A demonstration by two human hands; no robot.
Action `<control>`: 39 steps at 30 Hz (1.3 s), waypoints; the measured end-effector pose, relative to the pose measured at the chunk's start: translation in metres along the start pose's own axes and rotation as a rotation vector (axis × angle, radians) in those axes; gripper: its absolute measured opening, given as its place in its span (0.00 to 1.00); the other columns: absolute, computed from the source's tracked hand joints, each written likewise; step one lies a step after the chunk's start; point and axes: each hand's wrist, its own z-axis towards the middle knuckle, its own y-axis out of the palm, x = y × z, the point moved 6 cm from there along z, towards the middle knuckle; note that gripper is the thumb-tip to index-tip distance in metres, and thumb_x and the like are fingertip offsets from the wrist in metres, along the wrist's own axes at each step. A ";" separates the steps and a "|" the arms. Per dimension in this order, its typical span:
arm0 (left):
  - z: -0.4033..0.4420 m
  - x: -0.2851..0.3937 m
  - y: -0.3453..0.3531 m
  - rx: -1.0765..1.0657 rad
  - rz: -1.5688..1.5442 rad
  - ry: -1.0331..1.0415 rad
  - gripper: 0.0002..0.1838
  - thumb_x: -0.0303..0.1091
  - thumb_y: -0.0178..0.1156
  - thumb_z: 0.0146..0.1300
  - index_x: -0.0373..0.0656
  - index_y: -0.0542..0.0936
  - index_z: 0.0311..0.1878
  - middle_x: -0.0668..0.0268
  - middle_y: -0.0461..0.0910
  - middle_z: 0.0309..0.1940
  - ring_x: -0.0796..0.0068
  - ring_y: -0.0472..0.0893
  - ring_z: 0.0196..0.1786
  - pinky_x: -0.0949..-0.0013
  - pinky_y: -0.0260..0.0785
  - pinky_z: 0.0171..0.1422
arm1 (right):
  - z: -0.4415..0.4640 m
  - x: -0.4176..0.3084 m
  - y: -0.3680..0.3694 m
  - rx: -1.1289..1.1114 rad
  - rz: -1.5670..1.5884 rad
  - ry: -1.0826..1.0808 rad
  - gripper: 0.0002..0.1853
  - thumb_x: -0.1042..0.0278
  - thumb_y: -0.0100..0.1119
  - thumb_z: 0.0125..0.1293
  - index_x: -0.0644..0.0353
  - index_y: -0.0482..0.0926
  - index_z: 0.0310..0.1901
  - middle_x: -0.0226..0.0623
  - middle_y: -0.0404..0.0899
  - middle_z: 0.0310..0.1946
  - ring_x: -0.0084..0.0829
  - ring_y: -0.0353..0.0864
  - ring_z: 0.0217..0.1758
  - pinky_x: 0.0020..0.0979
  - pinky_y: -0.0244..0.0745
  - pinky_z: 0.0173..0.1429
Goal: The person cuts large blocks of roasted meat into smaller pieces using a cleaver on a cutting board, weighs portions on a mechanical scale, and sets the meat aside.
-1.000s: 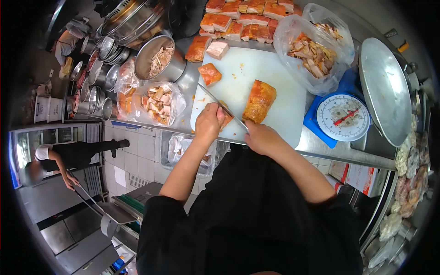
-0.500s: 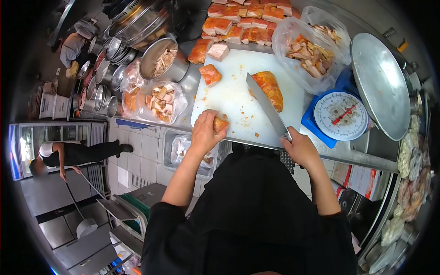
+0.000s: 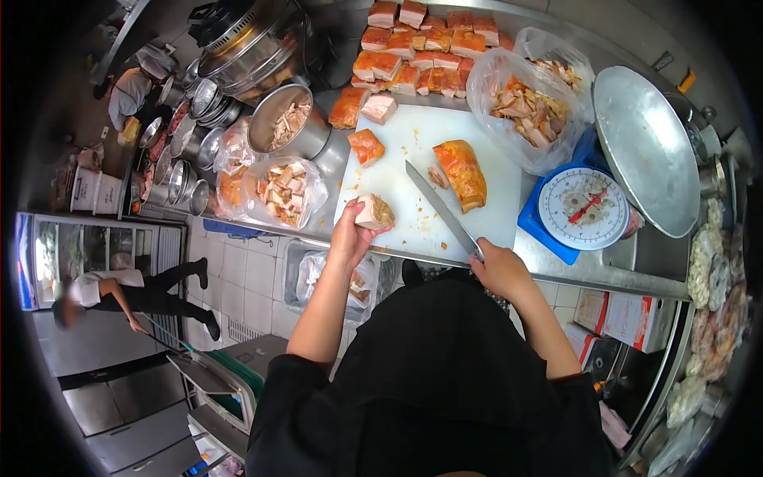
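My left hand point(image 3: 353, 235) grips a block of roast pork point(image 3: 375, 213) at the near left of the white cutting board point(image 3: 397, 179), its pale cut side turned up. In my right hand point(image 3: 501, 266) is the handle of a large knife point(image 3: 445, 211), whose blade slants across the board to the far left. Just right of the blade lies a bigger piece of roast pork point(image 3: 462, 175) with golden-brown skin, a small scrap of meat beside it. A smaller orange-skinned pork chunk point(image 3: 366, 147) sits near the board's left edge. Crumbs dot the board.
Rows of pork blocks point(image 3: 421, 52) line the back. Left stand a metal pot point(image 3: 290, 127) and a bag of cut pieces point(image 3: 284, 191); right are a bag of sliced meat point(image 3: 528, 111) and a blue scale point(image 3: 584, 207). A bin point(image 3: 298, 274) stands below. Another person point(image 3: 119, 290) holds a long handle.
The pork block in my left hand has been lifted and turned, showing its cut side. My right hand and the knife have shifted left, away from the big piece. The other person has moved.
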 end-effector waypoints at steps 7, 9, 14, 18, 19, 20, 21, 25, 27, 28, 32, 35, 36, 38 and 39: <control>0.027 0.003 -0.007 -0.186 0.009 0.312 0.17 0.26 0.62 0.64 0.47 0.70 0.53 0.57 0.76 0.62 0.56 0.76 0.68 0.51 0.71 0.72 | -0.001 0.000 0.000 0.006 0.006 0.003 0.15 0.57 0.58 0.73 0.59 0.75 0.51 0.57 0.85 0.36 0.60 0.85 0.43 0.56 0.79 0.50; 0.021 0.007 -0.007 -0.107 0.569 0.548 0.20 0.24 0.69 0.58 0.46 0.70 0.49 0.57 0.77 0.62 0.58 0.76 0.68 0.57 0.68 0.73 | -0.004 -0.004 0.001 0.007 0.007 0.013 0.15 0.57 0.58 0.73 0.59 0.75 0.51 0.56 0.85 0.36 0.60 0.85 0.43 0.56 0.79 0.50; -0.009 0.009 0.004 -0.083 1.128 0.654 0.24 0.26 0.76 0.55 0.43 0.72 0.50 0.54 0.77 0.61 0.60 0.76 0.65 0.59 0.66 0.73 | -0.010 -0.012 0.002 0.027 -0.020 -0.005 0.13 0.59 0.57 0.74 0.59 0.75 0.51 0.52 0.86 0.35 0.57 0.86 0.42 0.55 0.79 0.50; -0.010 0.015 0.015 -0.055 1.327 0.723 0.20 0.31 0.71 0.59 0.41 0.75 0.52 0.56 0.80 0.55 0.56 0.79 0.58 0.59 0.70 0.65 | -0.015 -0.022 -0.008 -0.012 -0.007 0.028 0.13 0.59 0.57 0.74 0.59 0.75 0.51 0.52 0.86 0.34 0.56 0.86 0.42 0.54 0.79 0.50; -0.005 0.015 0.011 -0.062 1.226 0.743 0.18 0.34 0.69 0.60 0.41 0.77 0.52 0.55 0.81 0.51 0.52 0.80 0.54 0.57 0.71 0.62 | -0.017 -0.026 -0.010 -0.012 0.005 0.006 0.13 0.59 0.57 0.74 0.59 0.75 0.51 0.51 0.86 0.33 0.56 0.86 0.41 0.54 0.79 0.49; -0.001 0.012 0.007 -0.061 1.229 0.730 0.18 0.34 0.69 0.60 0.41 0.77 0.52 0.55 0.81 0.51 0.52 0.80 0.54 0.57 0.71 0.62 | -0.019 -0.030 -0.011 -0.013 0.018 -0.015 0.13 0.58 0.57 0.74 0.59 0.75 0.51 0.50 0.86 0.32 0.56 0.86 0.40 0.54 0.79 0.48; 0.002 0.011 0.005 -0.011 1.237 0.700 0.15 0.34 0.67 0.62 0.40 0.78 0.50 0.55 0.81 0.51 0.52 0.80 0.54 0.57 0.71 0.61 | -0.020 -0.033 -0.011 -0.024 0.023 -0.012 0.13 0.58 0.57 0.74 0.59 0.75 0.51 0.50 0.86 0.32 0.56 0.86 0.40 0.54 0.79 0.48; 0.008 0.005 0.006 0.020 1.244 0.752 0.11 0.31 0.61 0.62 0.38 0.77 0.46 0.53 0.79 0.48 0.51 0.79 0.51 0.56 0.70 0.59 | -0.021 -0.052 -0.018 0.011 0.019 -0.126 0.13 0.59 0.59 0.73 0.59 0.75 0.51 0.48 0.86 0.31 0.54 0.87 0.37 0.52 0.80 0.45; 0.008 0.002 0.009 -0.008 1.237 0.800 0.11 0.30 0.59 0.60 0.37 0.77 0.46 0.52 0.78 0.47 0.50 0.78 0.50 0.55 0.70 0.59 | -0.020 -0.057 -0.021 0.018 0.005 -0.159 0.14 0.60 0.59 0.73 0.59 0.75 0.51 0.48 0.86 0.30 0.54 0.87 0.36 0.51 0.81 0.44; 0.007 0.002 0.011 0.003 1.246 0.823 0.12 0.29 0.58 0.59 0.37 0.76 0.46 0.51 0.77 0.46 0.49 0.77 0.51 0.55 0.70 0.59 | -0.020 -0.060 -0.022 0.024 -0.016 -0.196 0.13 0.60 0.60 0.72 0.60 0.75 0.50 0.47 0.85 0.29 0.52 0.87 0.35 0.50 0.81 0.42; 0.004 0.000 0.011 0.039 1.333 0.888 0.13 0.28 0.57 0.58 0.36 0.75 0.47 0.48 0.76 0.48 0.46 0.75 0.52 0.51 0.69 0.59 | -0.022 -0.069 -0.023 -0.011 -0.076 -0.233 0.12 0.62 0.60 0.72 0.60 0.74 0.48 0.44 0.84 0.25 0.49 0.86 0.31 0.49 0.81 0.38; 0.006 -0.005 0.005 0.033 1.349 0.877 0.16 0.29 0.56 0.58 0.35 0.76 0.50 0.48 0.76 0.49 0.45 0.74 0.53 0.50 0.69 0.59 | -0.023 -0.073 -0.023 -0.103 -0.085 -0.179 0.11 0.62 0.60 0.72 0.60 0.73 0.48 0.44 0.83 0.24 0.49 0.86 0.29 0.49 0.80 0.36; 0.007 -0.006 0.004 0.033 1.349 0.867 0.16 0.29 0.56 0.58 0.35 0.76 0.50 0.48 0.76 0.49 0.45 0.74 0.53 0.50 0.69 0.59 | -0.021 -0.074 -0.025 -0.111 -0.083 -0.175 0.11 0.62 0.60 0.72 0.60 0.73 0.48 0.44 0.83 0.24 0.49 0.86 0.29 0.49 0.80 0.36; 0.007 -0.006 0.005 0.010 1.349 0.868 0.19 0.30 0.56 0.58 0.35 0.76 0.53 0.49 0.76 0.50 0.45 0.74 0.52 0.50 0.69 0.59 | -0.017 -0.074 -0.024 -0.177 -0.046 -0.150 0.14 0.60 0.59 0.74 0.61 0.72 0.51 0.46 0.84 0.27 0.54 0.85 0.34 0.52 0.79 0.40; 0.008 -0.006 0.005 0.011 1.349 0.859 0.19 0.30 0.56 0.58 0.35 0.76 0.53 0.49 0.76 0.50 0.45 0.74 0.52 0.50 0.69 0.59 | -0.013 -0.075 -0.024 -0.185 -0.044 -0.147 0.14 0.60 0.59 0.74 0.61 0.72 0.51 0.46 0.84 0.27 0.54 0.85 0.34 0.52 0.79 0.40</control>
